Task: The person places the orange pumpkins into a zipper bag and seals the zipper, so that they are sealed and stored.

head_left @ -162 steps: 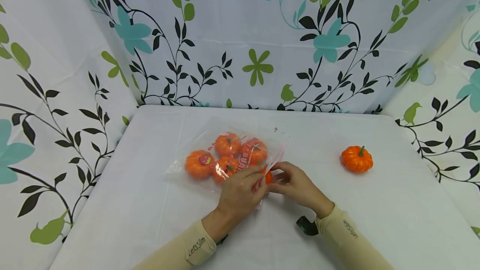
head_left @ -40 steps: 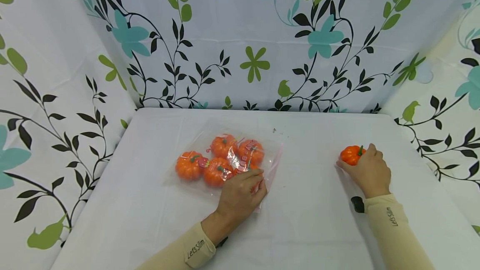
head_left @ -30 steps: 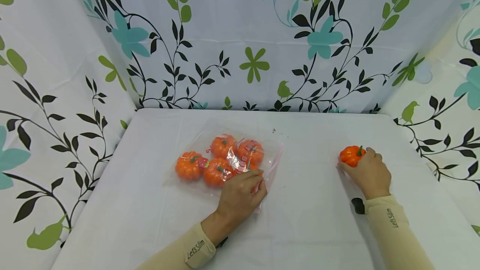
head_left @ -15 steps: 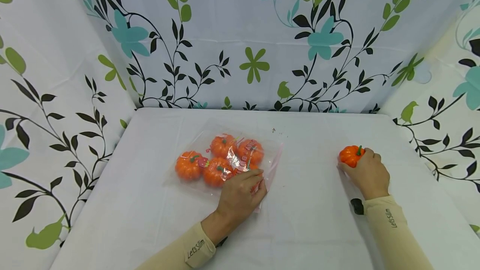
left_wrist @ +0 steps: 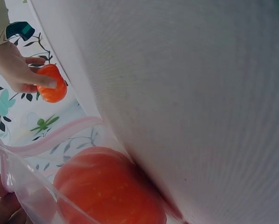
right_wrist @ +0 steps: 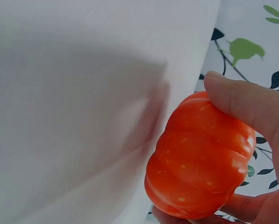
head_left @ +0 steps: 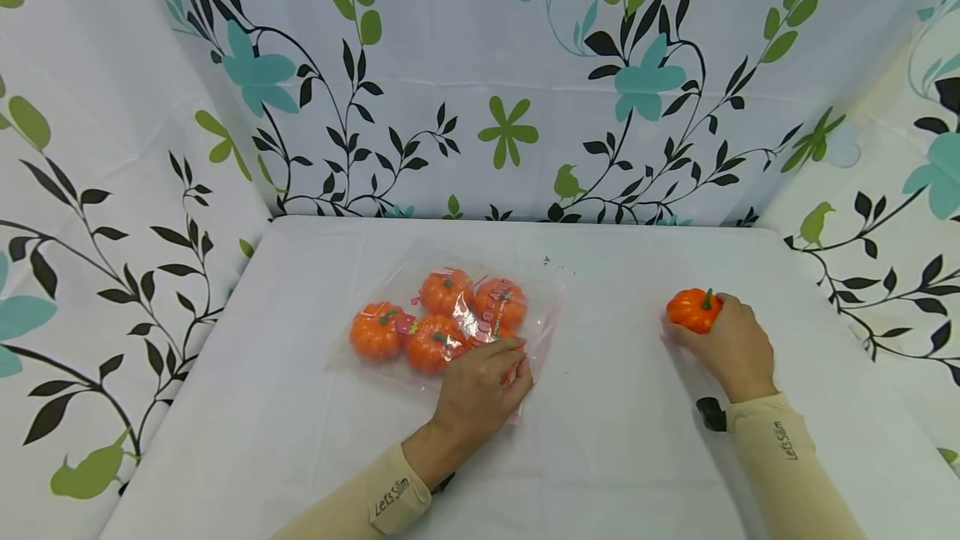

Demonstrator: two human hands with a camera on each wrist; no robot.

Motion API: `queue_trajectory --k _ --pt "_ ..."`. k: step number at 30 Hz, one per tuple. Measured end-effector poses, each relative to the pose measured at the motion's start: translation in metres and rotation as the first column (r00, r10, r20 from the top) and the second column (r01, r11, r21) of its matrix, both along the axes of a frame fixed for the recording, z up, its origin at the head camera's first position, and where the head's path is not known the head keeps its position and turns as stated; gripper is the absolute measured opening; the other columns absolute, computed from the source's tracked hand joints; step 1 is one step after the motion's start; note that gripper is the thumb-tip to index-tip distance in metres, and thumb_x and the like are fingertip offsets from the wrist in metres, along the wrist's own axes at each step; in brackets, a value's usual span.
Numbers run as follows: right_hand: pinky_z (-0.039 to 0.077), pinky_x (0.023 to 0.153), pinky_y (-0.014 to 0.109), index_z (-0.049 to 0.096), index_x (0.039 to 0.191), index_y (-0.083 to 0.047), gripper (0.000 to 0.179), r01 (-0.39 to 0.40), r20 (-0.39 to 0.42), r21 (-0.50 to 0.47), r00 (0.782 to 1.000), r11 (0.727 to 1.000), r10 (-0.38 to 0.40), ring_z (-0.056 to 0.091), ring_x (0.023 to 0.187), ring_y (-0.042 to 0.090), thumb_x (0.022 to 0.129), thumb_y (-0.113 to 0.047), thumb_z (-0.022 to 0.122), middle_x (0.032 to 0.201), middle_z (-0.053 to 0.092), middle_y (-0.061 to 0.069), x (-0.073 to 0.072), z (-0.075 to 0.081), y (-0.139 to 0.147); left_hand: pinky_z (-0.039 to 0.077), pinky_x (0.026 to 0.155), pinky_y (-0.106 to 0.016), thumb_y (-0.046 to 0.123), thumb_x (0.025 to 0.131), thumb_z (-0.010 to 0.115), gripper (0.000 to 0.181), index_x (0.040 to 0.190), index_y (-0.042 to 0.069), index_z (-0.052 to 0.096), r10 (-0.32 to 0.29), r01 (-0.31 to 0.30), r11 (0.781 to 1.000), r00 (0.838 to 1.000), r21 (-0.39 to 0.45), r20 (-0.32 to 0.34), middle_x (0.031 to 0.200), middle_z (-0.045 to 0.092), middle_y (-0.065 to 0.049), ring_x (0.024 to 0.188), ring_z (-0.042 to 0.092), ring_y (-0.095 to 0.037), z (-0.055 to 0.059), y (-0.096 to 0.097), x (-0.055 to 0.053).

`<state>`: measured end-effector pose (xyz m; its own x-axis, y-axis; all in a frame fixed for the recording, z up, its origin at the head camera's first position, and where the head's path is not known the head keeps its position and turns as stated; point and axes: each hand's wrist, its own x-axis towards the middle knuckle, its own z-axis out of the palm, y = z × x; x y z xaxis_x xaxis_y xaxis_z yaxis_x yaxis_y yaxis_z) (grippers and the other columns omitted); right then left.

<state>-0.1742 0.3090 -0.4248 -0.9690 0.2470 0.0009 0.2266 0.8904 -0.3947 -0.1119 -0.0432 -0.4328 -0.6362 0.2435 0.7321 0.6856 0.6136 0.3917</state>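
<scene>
My left hand (head_left: 480, 386) pinches the pink-edged opening of a clear plastic zip bag (head_left: 543, 332) at its near right side. Several small orange toy pumpkins (head_left: 377, 332) with green stems lie inside the bag, one partly hidden behind that hand. The left wrist view shows the bag's pink zip edge (left_wrist: 60, 135) gaping, with a pumpkin (left_wrist: 106, 186) just within. Far to the right, my right hand (head_left: 738, 352) grips another orange pumpkin (head_left: 693, 311) between thumb and fingers. That pumpkin is close over the table, its shadow beside it in the right wrist view.
A white cloth covers the table (head_left: 600, 457), which ends at a back edge below a leaf-patterned curtain (head_left: 465, 65). Similar curtains stand at the left and right. Tiny dark specks lie on the cloth behind the bag.
My right hand left the bag, reached right to the loose pumpkin and took hold of it, now shifting it slightly left. My left hand stays on the bag, which lies a little flatter.
</scene>
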Motion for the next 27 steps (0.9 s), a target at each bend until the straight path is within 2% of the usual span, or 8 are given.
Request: queue_trajectory --k 6,13,27 --pt "0.046 0.091 0.066 0.035 0.145 0.014 0.102 -0.047 0.005 -0.096 0.999 0.994 0.048 0.052 0.11 0.05 0.083 -0.057 0.074 0.13 0.05 0.037 0.001 0.006 -0.011 0.06 0.075 -0.029 0.002 0.077 0.079 0.016 0.093 0.0 0.08 0.008 -0.008 1.0 1.0 -0.002 0.001 0.097 0.077 -0.008 0.087 0.075 -0.019 -0.001 0.0 0.0" --pt "0.041 0.1 0.065 0.035 0.146 0.011 0.106 -0.122 0.022 -0.163 0.992 0.979 0.127 0.047 0.119 0.05 0.081 -0.061 0.076 0.138 0.046 0.036 0.003 0.016 -0.029 0.06 0.076 -0.03 0.002 0.078 0.079 0.016 0.093 0.0 0.08 0.006 -0.006 1.0 1.0 0.006 0.008 0.098 0.077 -0.009 0.088 0.075 -0.019 -0.001 -0.001 0.001" --pt "0.045 0.099 0.062 0.034 0.15 0.006 0.109 -0.17 0.127 -0.234 0.971 0.957 0.203 0.047 0.124 0.048 0.078 -0.067 0.075 0.144 0.044 0.034 0.01 0.023 -0.053 0.06 0.075 -0.029 0.003 0.077 0.079 0.015 0.092 0.0 0.08 0.011 -0.011 1.0 1.0 0.006 -0.006 0.097 0.077 -0.008 0.088 0.075 -0.018 -0.001 0.0 0.0"
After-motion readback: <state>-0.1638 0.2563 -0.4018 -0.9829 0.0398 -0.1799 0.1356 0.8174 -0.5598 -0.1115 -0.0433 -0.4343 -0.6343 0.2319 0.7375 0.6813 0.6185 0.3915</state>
